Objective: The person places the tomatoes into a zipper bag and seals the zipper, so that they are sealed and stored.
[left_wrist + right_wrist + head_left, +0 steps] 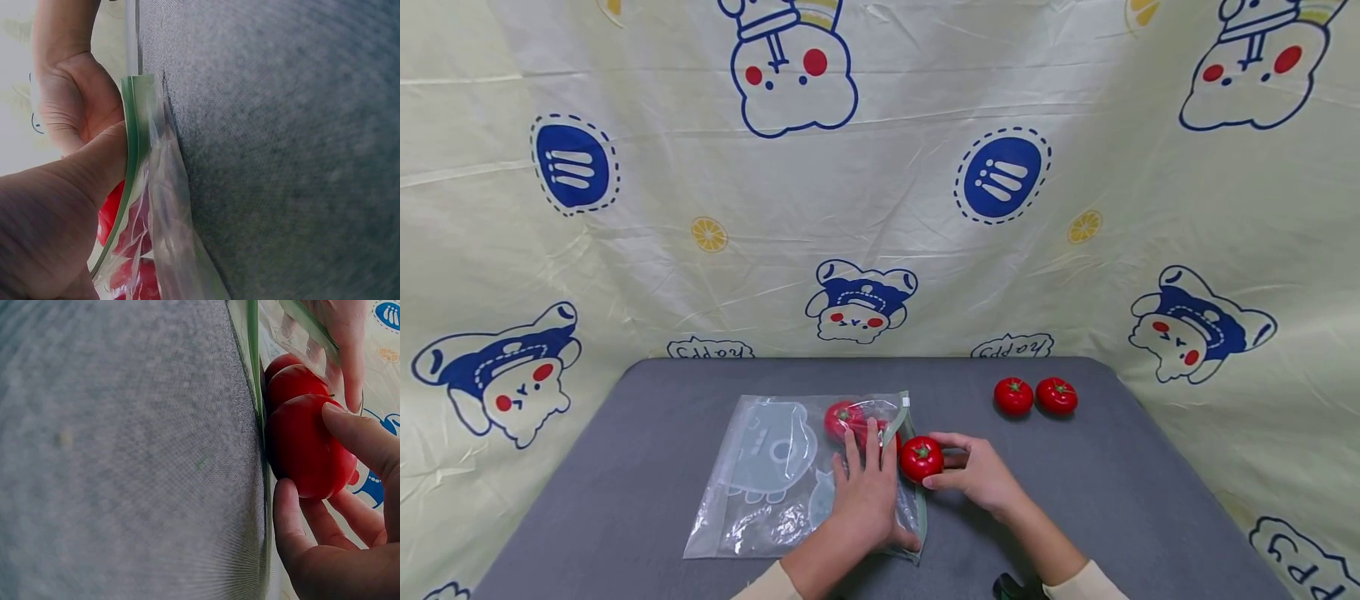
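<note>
Pinching a round red tomato [921, 459], your right hand [973, 475] is holding it between thumb and fingers, right at the mouth of the clear bag [730, 529]. Your left hand [868, 496] is resting on top of the bag with its fingers long and spread, and its thumb is lying by the green strip [130, 134] at the edge. Two other tomatoes [844, 417] are sitting inside the bag near that mouth, and two loose tomatoes [1013, 397] are waiting side by side on the far right of the gray table [625, 467].

To do this part well, you should be keeping the top layer up, so the lip isn't catching on the fruit. You should be pushing low and slow, letting the tomatoes inside roll deeper instead of jamming at the front.

The bag is looking thin, shiny and crinkly, and it is showing a pale blue picture [775, 442]. The tomatoes are looking smooth and glossy, with little green tops, so they are likely slippery. The table is showing a fine, fuzzy weave, like cloth.
</note>
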Available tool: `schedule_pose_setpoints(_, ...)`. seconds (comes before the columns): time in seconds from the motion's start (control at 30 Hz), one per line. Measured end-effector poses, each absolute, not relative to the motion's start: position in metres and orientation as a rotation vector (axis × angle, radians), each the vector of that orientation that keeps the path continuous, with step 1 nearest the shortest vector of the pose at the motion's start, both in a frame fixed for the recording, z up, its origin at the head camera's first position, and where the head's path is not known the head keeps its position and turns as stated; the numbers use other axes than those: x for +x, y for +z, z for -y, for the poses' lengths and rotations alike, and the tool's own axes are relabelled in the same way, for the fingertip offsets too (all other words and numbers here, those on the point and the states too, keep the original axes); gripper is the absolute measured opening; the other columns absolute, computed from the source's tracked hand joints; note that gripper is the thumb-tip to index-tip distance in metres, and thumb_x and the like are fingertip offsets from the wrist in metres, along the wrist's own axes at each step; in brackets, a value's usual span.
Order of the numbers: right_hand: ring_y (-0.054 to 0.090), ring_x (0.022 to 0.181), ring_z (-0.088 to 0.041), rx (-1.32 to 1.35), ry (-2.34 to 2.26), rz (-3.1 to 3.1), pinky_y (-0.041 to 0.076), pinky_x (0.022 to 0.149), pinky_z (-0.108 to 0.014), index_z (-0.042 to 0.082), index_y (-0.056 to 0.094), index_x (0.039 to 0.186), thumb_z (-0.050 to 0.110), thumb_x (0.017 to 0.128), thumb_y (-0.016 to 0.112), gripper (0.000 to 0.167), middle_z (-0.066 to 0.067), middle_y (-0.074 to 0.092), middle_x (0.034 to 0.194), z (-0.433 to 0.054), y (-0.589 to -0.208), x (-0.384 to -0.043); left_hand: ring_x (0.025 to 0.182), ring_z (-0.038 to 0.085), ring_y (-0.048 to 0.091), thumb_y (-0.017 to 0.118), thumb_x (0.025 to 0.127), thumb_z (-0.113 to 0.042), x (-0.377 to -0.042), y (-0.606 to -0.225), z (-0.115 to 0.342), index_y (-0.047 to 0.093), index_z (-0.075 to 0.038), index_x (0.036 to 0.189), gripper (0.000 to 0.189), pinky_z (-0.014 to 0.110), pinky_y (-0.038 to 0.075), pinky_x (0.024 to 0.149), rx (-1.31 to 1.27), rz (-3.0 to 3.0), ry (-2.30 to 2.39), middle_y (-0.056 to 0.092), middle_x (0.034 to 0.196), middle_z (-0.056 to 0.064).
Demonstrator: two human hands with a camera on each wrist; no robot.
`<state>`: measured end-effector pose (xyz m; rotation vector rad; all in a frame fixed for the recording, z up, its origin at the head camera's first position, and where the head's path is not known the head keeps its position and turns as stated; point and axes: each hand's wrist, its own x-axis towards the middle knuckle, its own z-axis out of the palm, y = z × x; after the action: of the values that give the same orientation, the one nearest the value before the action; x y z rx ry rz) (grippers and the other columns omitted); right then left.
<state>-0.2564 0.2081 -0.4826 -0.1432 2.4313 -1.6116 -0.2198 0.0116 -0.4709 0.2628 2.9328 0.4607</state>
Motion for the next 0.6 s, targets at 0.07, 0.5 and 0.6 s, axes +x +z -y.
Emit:
schedule_pose_setpoints(0.07, 0.069, 0.107, -0.025, -0.147, -1.61, -2.43, 0.06, 0.092, -0.046, 0.009, 0.063, 0.139, 0.016, 0.078, 0.09, 0.066, -0.017, 0.065, 0.138, -0.2082, -0.4826, -0.2565, 0.157, 0.049, 0.003, 0.097, 0.054, -0.053, -0.2201, -0.4713, -0.0115, 0.028, -0.016, 0.16, 0.132, 0.068, 0.022, 0.122, 0.265, -2.931, 0.467, 0.006, 0.173, 0.013)
schedule_pose_setpoints(0.5, 0.07, 0.108, -0.028, -0.185, -1.668, -2.406, 0.06, 0.094, -0.046, 0.004, 0.062, 0.136, 0.012, 0.079, 0.089, 0.064, -0.02, 0.065, 0.135, -0.2018, -0.4828, -0.2561, 0.157, 0.047, 0.006, 0.098, 0.056, -0.048, -0.221, -0.4715, -0.013, 0.027, -0.017, 0.161, 0.131, 0.069, 0.022, 0.121, 0.29, -2.93, 0.491, 0.009, 0.173, 0.01)
schedule_pose_setpoints(0.6, 0.071, 0.107, -0.028, -0.175, -1.661, -2.412, 0.06, 0.092, -0.045, 0.005, 0.062, 0.136, 0.013, 0.079, 0.089, 0.063, -0.02, 0.064, 0.135, -0.2005, -0.4835, -0.2563, 0.158, 0.047, 0.006, 0.098, 0.055, -0.049, -0.2205, -0.4708, -0.0132, 0.027, -0.017, 0.161, 0.131, 0.069, 0.021, 0.122, 0.293, -2.938, 0.477, 0.009, 0.173, 0.01)
